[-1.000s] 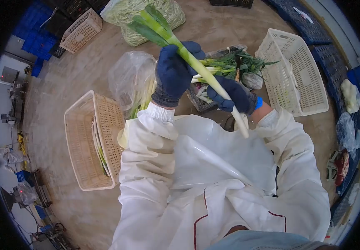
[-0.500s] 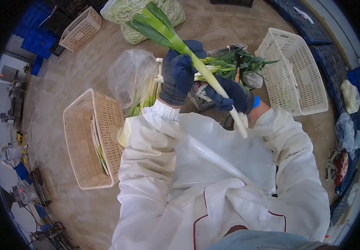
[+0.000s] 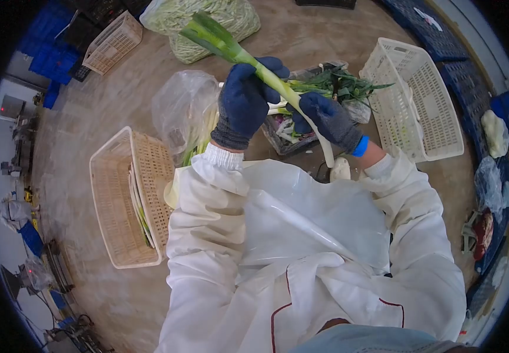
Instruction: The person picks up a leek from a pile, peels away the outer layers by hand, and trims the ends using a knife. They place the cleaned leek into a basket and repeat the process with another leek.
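A long leek [image 3: 278, 84] slants across the upper middle, its green leaves at the upper left and its white end at the lower right. My left hand [image 3: 244, 101], in a dark blue knit glove, is wrapped round its upper part. Lower on the stalk, my right hand [image 3: 329, 122], gloved alike with a blue band at the wrist, grips the white part. Behind my hands is a dark tray [image 3: 289, 145] of trimmings and green leaves [image 3: 348, 86]. More leek stalks [image 3: 206, 132] lie beside a clear plastic bag [image 3: 183, 103], left of my left hand.
A beige crate [image 3: 110, 235] holding a few stalks stands at left, a white crate [image 3: 443, 117] at right. A large bag of greens [image 3: 231, 26] lies at the top. Another crate [image 3: 113, 44] and blue crates [image 3: 51, 59] are at the upper left.
The leek has moved a little up and left, and its leafy end has turned and hangs differently. My right hand has shifted up the stalk; my left hand has moved slightly left.
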### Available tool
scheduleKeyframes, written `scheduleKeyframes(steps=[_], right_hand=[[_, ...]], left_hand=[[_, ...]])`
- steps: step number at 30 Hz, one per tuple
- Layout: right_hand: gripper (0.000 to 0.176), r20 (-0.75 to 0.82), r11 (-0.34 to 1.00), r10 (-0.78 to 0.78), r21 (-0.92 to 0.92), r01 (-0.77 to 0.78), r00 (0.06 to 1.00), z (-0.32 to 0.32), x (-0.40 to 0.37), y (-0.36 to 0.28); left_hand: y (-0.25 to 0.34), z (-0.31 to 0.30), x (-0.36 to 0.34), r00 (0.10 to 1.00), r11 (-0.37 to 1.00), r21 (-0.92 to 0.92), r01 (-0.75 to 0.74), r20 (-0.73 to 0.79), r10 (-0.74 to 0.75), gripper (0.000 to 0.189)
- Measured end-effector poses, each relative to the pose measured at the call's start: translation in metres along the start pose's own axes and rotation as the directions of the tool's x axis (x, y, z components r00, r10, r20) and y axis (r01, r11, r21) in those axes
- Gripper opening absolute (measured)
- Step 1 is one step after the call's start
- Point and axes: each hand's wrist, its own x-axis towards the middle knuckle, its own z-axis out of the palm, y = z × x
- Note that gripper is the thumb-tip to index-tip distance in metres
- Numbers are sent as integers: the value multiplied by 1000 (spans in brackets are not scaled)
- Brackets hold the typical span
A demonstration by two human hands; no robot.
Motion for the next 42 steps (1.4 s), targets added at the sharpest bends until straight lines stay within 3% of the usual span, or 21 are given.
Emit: scheduleKeyframes(steps=[3, 7, 10, 12, 13, 14, 16, 18, 19, 22, 23, 26, 29, 31, 32, 33, 34, 36, 38, 40, 42], right_hand=[[25, 5, 993, 33, 110, -33, 999, 8, -4, -3], [29, 14, 994, 98, 43, -98, 995, 5, -3, -1], [35, 210, 982, 28, 178, -66, 977, -1, -1, 0], [38, 285, 904, 74, 385, -185, 956, -1, -3, -10], [40, 328, 845, 89, 475, -246, 941, 0, -3, -13], [40, 340, 837, 128, 467, -285, 932, -2, -1, -12], [42, 359, 816, 205, 451, -361, 911, -9, 2, -7], [40, 342, 834, 248, 400, -379, 906, -12, 2, -5], [39, 334, 842, 270, 373, -390, 903, -11, 2, -4], [34, 45, 995, 95, -14, -94, 994, -3, 5, 5], [28, -47, 988, 121, 103, -116, 991, 0, 4, 2], [26, -139, 978, -54, -207, 24, 989, -5, 5, 7], [27, -145, 946, -87, -323, 36, 986, -3, 1, 4], [27, -79, 972, 5, -233, -23, 997, -2, 0, 1], [28, -43, 980, 50, -189, -57, 998, -2, -1, -2], [29, 101, 989, 145, 22, -148, 984, -2, -6, -7], [30, 258, 941, 199, 217, -258, 945, 0, -11, -13], [31, 462, 756, 262, 448, -477, 848, 4, -13, -17], [33, 567, 534, 335, 543, -648, 752, 9, -10, -17], [34, 457, 747, 315, 421, -515, 832, 12, -6, -13], [33, 301, 943, 246, 147, -300, 921, 12, -4, -13]], left_hand=[[-10, -4, 1, 996, 987, -135, -84, 7, 86, 37], [-18, -3, -3, 967, 938, 248, -242, -13, 253, 24], [-7, 5, -4, 964, 827, 517, -222, -10, 266, 22], [-2, 14, -4, 973, 878, 462, -125, -115, 199, 23], [0, 15, -3, 953, 821, 533, -204, -83, 290, 25], [2, 16, -2, 926, 752, 598, -278, -43, 376, 27], [10, 14, -1, 924, 810, 511, -287, -74, 375, 29], [30, 4, -4, 969, 977, 157, -142, -180, 170, 29], [33, 2, -5, 963, 954, 287, -85, -223, 153, 33], [31, 8, -11, 956, 768, 640, -15, -216, 199, 35], [27, 7, -11, 958, 824, 564, -56, -202, 203, 35], [15, 0, -7, 960, 924, 354, -144, -178, 218, 36], [10, 0, -6, 947, 948, 266, -177, -217, 237, 34], [7, 3, -7, 927, 948, 261, -183, -274, 255, 31], [10, 1, -8, 897, 702, 665, -255, -109, 429, 27], [15, -2, -10, 856, 293, 909, -297, 118, 503, 24], [18, -4, -10, 814, -186, 935, -304, 356, 460, 21], [15, -2, -10, 870, 294, 919, -263, 94, 484, 13], [12, -7, -10, 902, 680, 711, -176, -160, 401, 10], [9, -16, -9, 895, 918, 385, -94, -372, 248, 10], [12, -3, -11, 861, 888, 455, -68, -423, 283, 8]])
